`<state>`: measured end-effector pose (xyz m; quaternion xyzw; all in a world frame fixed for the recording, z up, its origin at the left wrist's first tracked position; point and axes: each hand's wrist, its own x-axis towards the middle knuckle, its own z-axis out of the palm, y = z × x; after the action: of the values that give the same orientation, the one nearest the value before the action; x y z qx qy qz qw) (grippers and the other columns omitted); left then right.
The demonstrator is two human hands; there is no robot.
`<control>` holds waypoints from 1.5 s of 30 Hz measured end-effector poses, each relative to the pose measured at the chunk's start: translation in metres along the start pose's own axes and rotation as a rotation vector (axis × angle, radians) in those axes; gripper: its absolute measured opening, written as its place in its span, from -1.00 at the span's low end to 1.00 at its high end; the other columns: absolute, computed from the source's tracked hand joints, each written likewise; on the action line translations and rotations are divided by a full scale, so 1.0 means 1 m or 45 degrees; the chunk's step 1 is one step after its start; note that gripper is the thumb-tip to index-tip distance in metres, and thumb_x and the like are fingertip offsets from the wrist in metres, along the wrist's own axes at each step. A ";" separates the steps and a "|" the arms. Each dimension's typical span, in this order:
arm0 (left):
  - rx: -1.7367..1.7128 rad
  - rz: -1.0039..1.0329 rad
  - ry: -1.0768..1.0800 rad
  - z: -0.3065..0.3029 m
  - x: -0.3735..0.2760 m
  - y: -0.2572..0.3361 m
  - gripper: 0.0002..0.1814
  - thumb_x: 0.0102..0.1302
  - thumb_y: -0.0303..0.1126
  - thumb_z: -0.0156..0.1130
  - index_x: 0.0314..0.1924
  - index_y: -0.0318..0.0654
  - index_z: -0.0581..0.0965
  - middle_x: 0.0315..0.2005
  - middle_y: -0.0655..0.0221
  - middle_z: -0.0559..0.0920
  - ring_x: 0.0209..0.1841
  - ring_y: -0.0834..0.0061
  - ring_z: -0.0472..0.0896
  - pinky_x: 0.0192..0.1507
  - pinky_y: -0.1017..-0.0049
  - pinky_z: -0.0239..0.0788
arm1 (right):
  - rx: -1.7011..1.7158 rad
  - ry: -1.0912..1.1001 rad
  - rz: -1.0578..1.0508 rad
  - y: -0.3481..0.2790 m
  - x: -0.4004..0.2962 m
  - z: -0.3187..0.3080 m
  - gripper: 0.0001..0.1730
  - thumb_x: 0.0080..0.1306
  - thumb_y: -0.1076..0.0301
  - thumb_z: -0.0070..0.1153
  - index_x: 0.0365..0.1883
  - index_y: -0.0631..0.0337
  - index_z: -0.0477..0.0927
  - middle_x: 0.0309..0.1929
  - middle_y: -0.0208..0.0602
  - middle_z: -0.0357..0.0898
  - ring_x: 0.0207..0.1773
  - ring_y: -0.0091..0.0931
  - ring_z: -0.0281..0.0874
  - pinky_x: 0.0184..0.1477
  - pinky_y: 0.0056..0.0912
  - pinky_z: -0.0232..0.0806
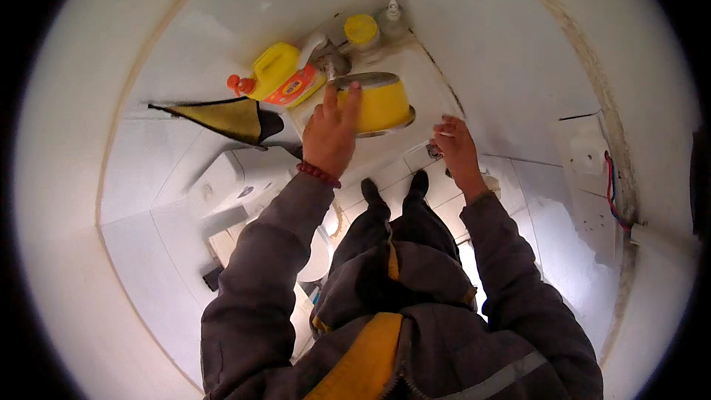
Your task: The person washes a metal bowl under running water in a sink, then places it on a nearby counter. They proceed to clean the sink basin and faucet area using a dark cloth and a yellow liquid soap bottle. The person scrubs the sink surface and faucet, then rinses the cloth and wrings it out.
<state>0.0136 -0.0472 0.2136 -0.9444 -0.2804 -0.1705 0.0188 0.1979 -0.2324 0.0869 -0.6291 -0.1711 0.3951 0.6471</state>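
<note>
A yellow metal bowl [383, 106] is bottom up on the white ledge [436, 80], its grey base on top and its shiny rim low. My left hand [331, 136] is at the bowl's left side, two fingers spread and reaching to the edge of the base. Whether it grips the bowl is hidden. My right hand [456, 147] hangs to the right, apart from the bowl, fingers loosely bent and nothing visible in them. Left of the bowl, a yellow detergent jug [286, 78] with a red cap lies tilted.
A jar with a yellow lid [361, 29] and a clear bottle with a white top [393, 10] stand at the back corner. A black-edged yellow cloth item [222, 119] is at left. White boxy fixtures [218, 183] lie below it. Red and blue wires [611, 183] run along the right wall.
</note>
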 end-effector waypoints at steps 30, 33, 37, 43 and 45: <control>-0.643 -2.041 0.184 0.063 -0.628 -0.095 -0.58 0.53 -0.21 -0.07 0.22 -0.26 0.53 0.18 0.05 0.58 0.21 0.12 0.55 0.24 0.30 0.36 | -1.341 0.207 -0.778 -0.178 0.043 0.079 -0.77 0.21 0.43 0.17 -0.15 0.27 0.58 -0.40 -0.28 0.70 -0.46 -0.43 0.65 -0.26 -0.31 0.47; -0.579 -2.122 0.384 0.053 -0.672 -0.100 -0.46 0.54 -0.16 -0.08 0.35 -0.38 0.37 0.22 -0.02 0.52 0.25 0.14 0.50 0.27 0.32 0.32 | -1.162 0.184 -0.834 -0.193 0.063 0.106 -0.81 0.30 0.41 0.07 -0.16 0.29 0.57 -0.42 -0.27 0.69 -0.50 -0.49 0.63 -0.32 -0.39 0.46; -0.477 -2.311 0.403 0.022 -0.695 -0.062 -0.37 0.52 -0.10 0.00 0.44 -0.31 0.25 0.20 -0.10 0.49 0.20 0.11 0.49 0.26 0.25 0.30 | -0.938 0.301 -0.650 -0.173 0.027 0.106 -0.79 0.43 0.36 -0.04 -0.13 0.31 0.55 -0.44 -0.27 0.67 -0.52 -0.52 0.59 -0.42 -0.43 0.43; -0.033 -2.313 0.192 -0.054 -0.750 -0.059 -0.43 0.52 -0.13 -0.01 0.42 -0.22 0.32 0.15 -0.07 0.52 0.07 0.08 0.57 0.06 0.21 0.44 | -0.720 0.118 -0.376 -0.120 0.040 0.080 -0.75 0.45 0.30 -0.02 -0.10 0.34 0.49 -0.49 -0.20 0.64 -0.53 -0.48 0.60 -0.51 -0.43 0.41; -0.656 -2.638 0.485 -0.076 -0.734 -0.049 -0.46 0.53 -0.11 -0.04 0.40 -0.17 0.35 0.11 0.07 0.56 -0.03 0.22 0.60 -0.15 0.29 0.49 | -0.448 0.113 -0.257 -0.112 0.034 0.089 -0.77 0.43 0.29 0.00 -0.15 0.31 0.50 -0.49 -0.17 0.64 -0.54 -0.46 0.59 -0.55 -0.42 0.40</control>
<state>-0.6128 -0.3998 0.0380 -0.1823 -0.8900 -0.3010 -0.2900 0.1891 -0.1357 0.1973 -0.7288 -0.2711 0.2642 0.5706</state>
